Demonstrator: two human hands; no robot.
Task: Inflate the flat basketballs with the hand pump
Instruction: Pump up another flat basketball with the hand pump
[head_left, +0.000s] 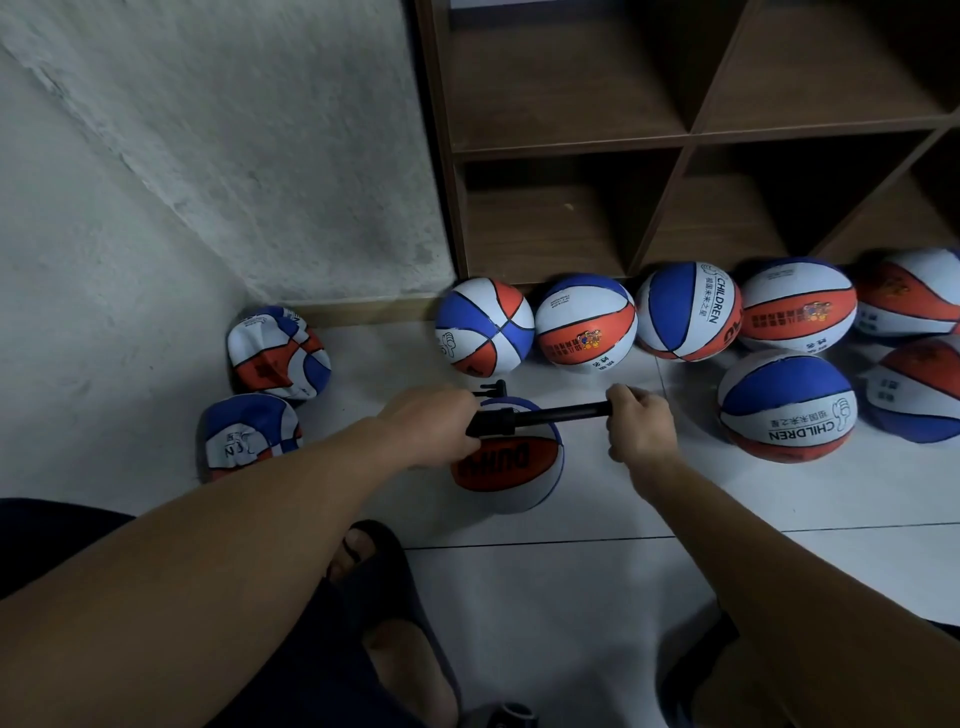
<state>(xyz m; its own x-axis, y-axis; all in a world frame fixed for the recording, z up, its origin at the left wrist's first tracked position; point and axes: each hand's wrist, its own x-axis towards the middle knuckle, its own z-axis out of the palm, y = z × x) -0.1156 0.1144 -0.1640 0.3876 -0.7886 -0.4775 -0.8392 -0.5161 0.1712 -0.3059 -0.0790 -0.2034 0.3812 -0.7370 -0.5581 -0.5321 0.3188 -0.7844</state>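
Two crumpled flat basketballs lie by the wall at far left, one (279, 353) behind the other (250, 435); the nearer shows part of a printed word, not readable. The left hand (435, 427) is clenched around the barrel end of the black hand pump (524, 418), just above a red, white and blue basketball (511, 467) on the tiled floor (571, 587), whose red band bears large dark letters, upside down and partly hidden. The pump runs rightward to the right hand (640, 427), which grips its handle. Behind and to the right sit seven round basketballs; two, one in the row (688, 310) and one nearer (787, 405), read "CHILDREN" beside Chinese characters. They rest before a brown wooden shelf unit (571, 145).
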